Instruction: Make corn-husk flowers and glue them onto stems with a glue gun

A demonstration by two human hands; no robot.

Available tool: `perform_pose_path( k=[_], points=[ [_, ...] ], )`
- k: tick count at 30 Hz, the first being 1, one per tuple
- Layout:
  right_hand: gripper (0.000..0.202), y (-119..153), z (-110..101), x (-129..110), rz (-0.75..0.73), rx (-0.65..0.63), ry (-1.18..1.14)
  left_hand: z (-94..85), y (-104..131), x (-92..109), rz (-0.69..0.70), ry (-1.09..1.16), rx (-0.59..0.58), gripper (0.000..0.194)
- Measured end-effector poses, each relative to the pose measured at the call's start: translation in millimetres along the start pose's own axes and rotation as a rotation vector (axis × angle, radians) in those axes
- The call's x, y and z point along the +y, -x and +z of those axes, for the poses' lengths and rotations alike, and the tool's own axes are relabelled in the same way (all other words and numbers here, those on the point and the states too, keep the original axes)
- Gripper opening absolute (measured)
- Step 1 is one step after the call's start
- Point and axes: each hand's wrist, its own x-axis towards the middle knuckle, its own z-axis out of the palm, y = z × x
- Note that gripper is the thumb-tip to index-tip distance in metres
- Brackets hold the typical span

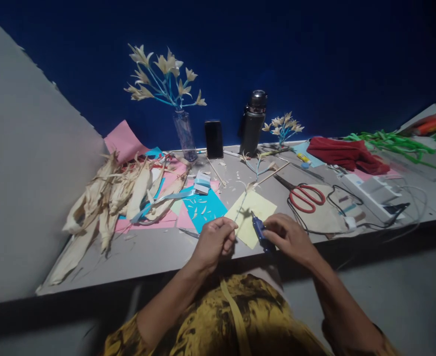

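My left hand (pixel 215 243) is closed, pinching the lower end of a thin wire stem (pixel 241 203). A small pale husk-like piece (pixel 251 187) sits at the stem's upper end. In my right hand (pixel 287 238) is a small blue glue gun (pixel 259 230), its nozzle pointing up and left near the stem; a gap seems to separate the two. Beneath both lies a pale yellow paper sheet (pixel 264 202). Just beyond it are a small blue-stemmed sprig (pixel 257 168) and a thin wooden stick (pixel 273 174).
Dried corn husks (pixel 102 207) heap up at the left. Behind stand a glass vase (pixel 184 136) of husk flowers, a phone (pixel 214 139) and a dark flask (pixel 253 128). Red-handled scissors (pixel 307 198), a power strip (pixel 369 193) with cables, and a red cloth (pixel 347 154) lie right.
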Motion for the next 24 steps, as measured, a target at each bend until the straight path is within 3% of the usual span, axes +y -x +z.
perform_pose_path(
  k=[4, 10, 16, 18, 22, 24],
  points=[
    [0.039, 17, -23, 24, -0.166, -0.173, 0.25, -3.4, -12, -6, 0.011, 0.03, 0.041, 0.022],
    [0.058, 21, -30, 30, -0.221, -0.331, 0.244, -3.3, -23, -9, 0.0, 0.121, 0.126, 0.028],
    [0.039, 10, -29, 40, -0.198, -0.379, 0.276, -0.9, -22, -9, -0.028, 0.13, 0.139, 0.031],
    [0.034, 9, -35, 48, -0.194, -0.332, 0.218, -0.8, -22, -8, -0.039, 0.142, 0.155, 0.033],
    [0.033, 11, -51, 58, -0.182, -0.102, 0.06, -1.2, -22, -7, -0.026, 0.125, 0.149, 0.032],
    [0.036, 12, -55, 53, -0.19, -0.114, -0.044, 0.0, -21, -6, -0.005, 0.093, 0.132, 0.03]
  ],
)
